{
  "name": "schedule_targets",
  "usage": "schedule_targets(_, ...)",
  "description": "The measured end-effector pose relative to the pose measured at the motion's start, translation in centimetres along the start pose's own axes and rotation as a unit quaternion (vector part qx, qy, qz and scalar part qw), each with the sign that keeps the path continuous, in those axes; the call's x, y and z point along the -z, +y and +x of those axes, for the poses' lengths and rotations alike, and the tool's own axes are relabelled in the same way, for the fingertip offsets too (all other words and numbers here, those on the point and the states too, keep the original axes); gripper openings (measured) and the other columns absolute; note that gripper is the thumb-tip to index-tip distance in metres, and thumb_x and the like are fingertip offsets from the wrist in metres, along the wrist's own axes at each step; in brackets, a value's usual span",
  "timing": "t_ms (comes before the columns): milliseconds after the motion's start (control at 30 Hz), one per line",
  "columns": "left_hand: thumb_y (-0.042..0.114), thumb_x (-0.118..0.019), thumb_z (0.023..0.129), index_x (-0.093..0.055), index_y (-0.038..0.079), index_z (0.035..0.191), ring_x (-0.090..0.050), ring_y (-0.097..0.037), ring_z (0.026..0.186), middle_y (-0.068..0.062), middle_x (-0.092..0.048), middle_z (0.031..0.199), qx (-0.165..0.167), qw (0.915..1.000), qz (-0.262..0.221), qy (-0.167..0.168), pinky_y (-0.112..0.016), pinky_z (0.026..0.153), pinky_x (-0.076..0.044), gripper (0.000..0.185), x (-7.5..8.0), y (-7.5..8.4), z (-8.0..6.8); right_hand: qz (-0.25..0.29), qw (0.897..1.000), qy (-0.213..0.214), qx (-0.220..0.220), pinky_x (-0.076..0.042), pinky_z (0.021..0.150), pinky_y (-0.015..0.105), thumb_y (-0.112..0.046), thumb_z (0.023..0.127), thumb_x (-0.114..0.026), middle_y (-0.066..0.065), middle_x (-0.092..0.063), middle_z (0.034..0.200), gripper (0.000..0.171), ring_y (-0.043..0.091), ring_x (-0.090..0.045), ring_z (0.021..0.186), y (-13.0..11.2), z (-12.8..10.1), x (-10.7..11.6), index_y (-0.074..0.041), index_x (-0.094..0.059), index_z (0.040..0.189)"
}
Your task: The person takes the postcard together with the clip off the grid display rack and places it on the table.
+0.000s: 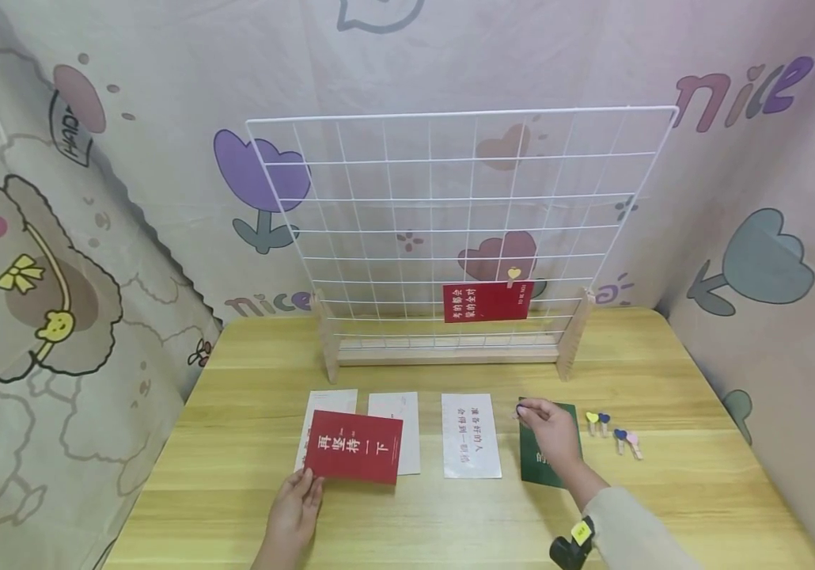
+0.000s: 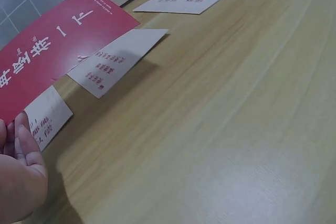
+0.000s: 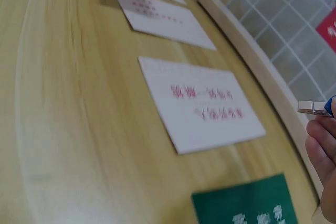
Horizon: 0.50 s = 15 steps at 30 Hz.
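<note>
My left hand pinches a red card with white characters by its lower left corner, raised above the table and overlapping two white cards in the head view. Between the fingertips of my right hand is a small wooden clothespin with a blue top, held over the green card. A third white card with red writing lies between the hands. Another red card hangs on the white wire grid, held by a clothespin with a yellow heart.
Several heart-topped clothespins lie on the table right of the green card. The grid stands in a wooden base towards the back of the wooden table. Patterned cloth hangs behind and at both sides.
</note>
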<state>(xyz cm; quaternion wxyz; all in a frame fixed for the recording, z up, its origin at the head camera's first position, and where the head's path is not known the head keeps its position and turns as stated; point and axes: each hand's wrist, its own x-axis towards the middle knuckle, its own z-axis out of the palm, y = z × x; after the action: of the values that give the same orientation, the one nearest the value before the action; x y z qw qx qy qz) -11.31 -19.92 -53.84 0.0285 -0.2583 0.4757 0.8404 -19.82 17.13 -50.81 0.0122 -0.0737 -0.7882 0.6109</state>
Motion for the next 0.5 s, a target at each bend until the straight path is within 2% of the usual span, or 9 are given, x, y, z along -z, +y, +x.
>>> schedule_targets(133,0.013,-0.041,0.090,-0.029,0.000,0.110,-0.046,-0.008,0.086,-0.001,-0.041,0.097,0.006,0.9999,0.007,0.004,-0.017,0.083,-0.038,0.026,0.4,-0.3,-0.4,-0.010,1.000,0.008,-0.009,-0.048,0.072,0.025,-0.007,0.084,-0.055,0.022,-0.059,0.095,0.023,0.024,-0.060,0.084,1.2,-0.3,0.9,0.008,-0.056,0.101)
schedule_targets(367,0.011,-0.039,0.090,-0.035,0.001,0.101,-0.048,-0.009,0.083,-0.001,-0.043,0.093,0.021,0.9997,0.012,0.007,-0.017,0.081,-0.039,0.015,0.9,-0.8,-1.2,-0.046,0.998,0.021,-0.027,-0.049,0.070,0.024,-0.007,0.084,-0.054,0.018,-0.061,0.094,0.023,0.017,-0.061,0.079,2.6,-0.8,2.4,0.007,-0.056,0.102)
schedule_targets(500,0.011,-0.040,0.090,-0.036,0.002,0.100,-0.048,-0.009,0.084,-0.001,-0.044,0.093,0.034,0.9992,0.018,0.009,-0.018,0.081,-0.040,0.013,1.3,-1.0,-1.6,-0.044,0.998,0.023,-0.033,-0.049,0.070,0.025,-0.005,0.084,-0.053,0.021,-0.060,0.096,0.023,0.010,-0.061,0.076,3.0,-1.1,3.1,0.010,-0.054,0.102)
